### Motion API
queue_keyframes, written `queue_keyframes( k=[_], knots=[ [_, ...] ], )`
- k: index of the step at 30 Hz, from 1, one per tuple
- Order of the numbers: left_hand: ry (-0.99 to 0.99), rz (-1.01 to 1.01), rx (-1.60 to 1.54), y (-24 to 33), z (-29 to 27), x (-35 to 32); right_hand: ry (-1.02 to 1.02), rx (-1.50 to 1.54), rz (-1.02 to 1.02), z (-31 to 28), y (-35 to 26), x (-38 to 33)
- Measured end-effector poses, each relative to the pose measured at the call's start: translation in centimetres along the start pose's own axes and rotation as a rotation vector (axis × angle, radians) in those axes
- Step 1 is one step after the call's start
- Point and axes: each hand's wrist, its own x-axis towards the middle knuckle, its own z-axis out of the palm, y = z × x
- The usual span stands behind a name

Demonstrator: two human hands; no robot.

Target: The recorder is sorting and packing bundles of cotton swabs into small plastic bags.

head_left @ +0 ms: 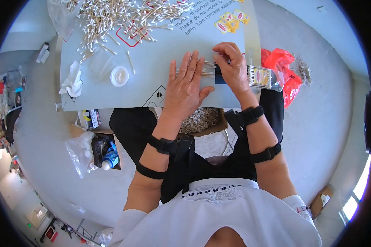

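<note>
My left hand (185, 84) lies flat on the table, fingers stretched out, over a few cotton swabs (209, 70) whose ends show past its fingertips. Close on its right, my right hand (233, 68) is curled, thumb and forefinger tips drawn near each other; anything between them is too small to make out. Beneath that hand sits a dark blue block (220, 77), partly covered. At its right, by the table edge, lies a clear pack of cotton swabs (260, 77) with a yellow label. A large heap of loose cotton swabs (107, 20) spreads over the far left.
Yellow labels (231, 22) lie far right. On the left are a small round white tub (119, 76), clear plastic (101, 66) and a crumpled tissue (72, 80). Below the table stands a box of swabs (200, 120). A red bag (290, 78) lies beyond the right edge.
</note>
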Motion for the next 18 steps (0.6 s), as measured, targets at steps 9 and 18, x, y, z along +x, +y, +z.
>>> queue_keyframes(
  k=[9,18],
  knots=[
    [-0.091,-0.030,0.174,-0.7,1.4,3.2,0.230,0.393,0.074,2.0,-0.1,-2.3],
    [0.461,-0.324,-0.551,-1.4,1.9,1.3,0.362,0.536,0.047,2.9,0.6,-1.1]
  ],
)
